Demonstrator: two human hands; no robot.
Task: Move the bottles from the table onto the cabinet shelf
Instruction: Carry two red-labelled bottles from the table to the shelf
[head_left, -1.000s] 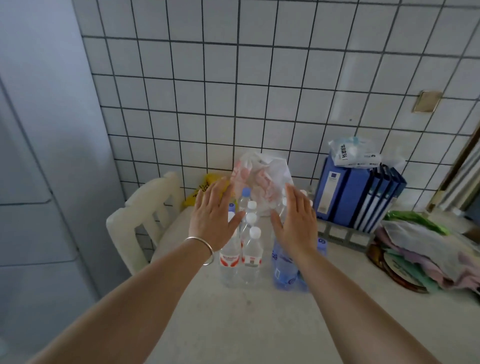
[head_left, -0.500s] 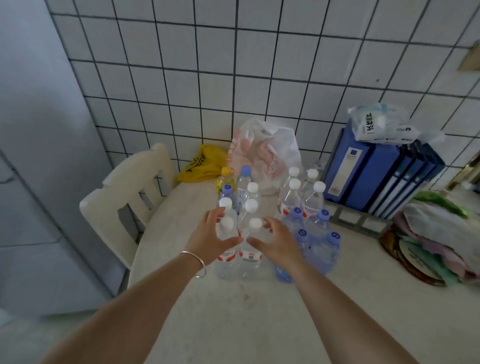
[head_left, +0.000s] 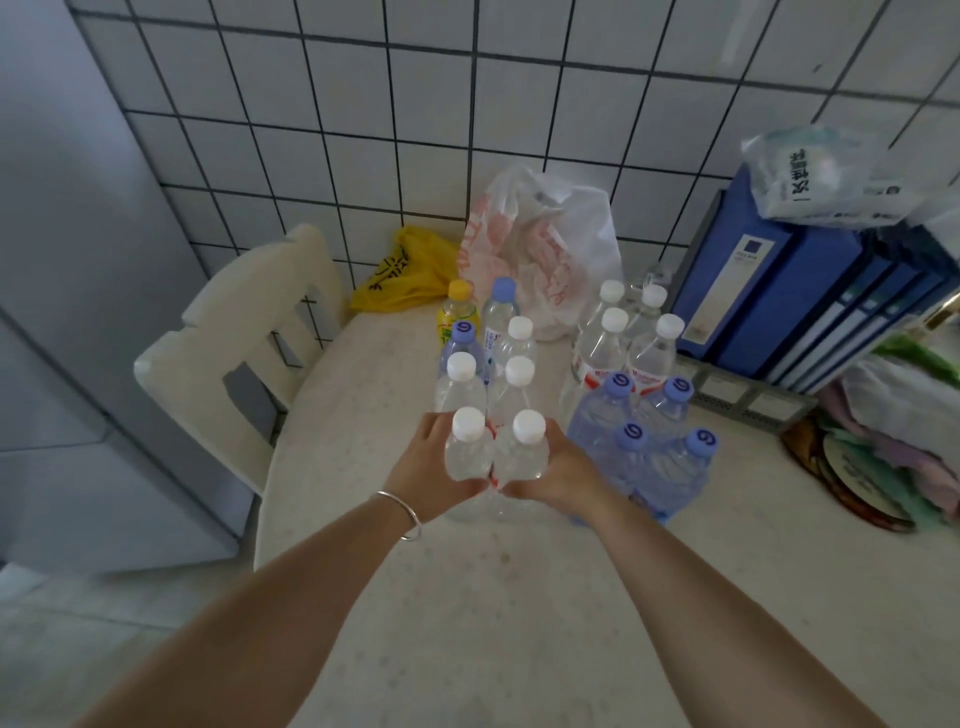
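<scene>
You see soft, even daylight with a cool bluish cast, moderately bright. Faint glare streaks the tiled wall (head_left: 467, 104) near 1 o'clock. Shadows under your forearms are weak and diffuse. Wide-angle distortion bows the tile lines toward 10 and 2 o'clock. Motion blur smears the edge around 3 o'clock; the centre stays fairly sharp.

A: White-tiled wall (head_left: 363, 104) with dark grout is running behind the pale speckled table (head_left: 467, 597).
B: Cream chair (head_left: 244, 332) is sitting tucked at its left edge; grey cabinet (head_left: 62, 312) is standing beyond. Soft, even light is falling across everything.
</scene>
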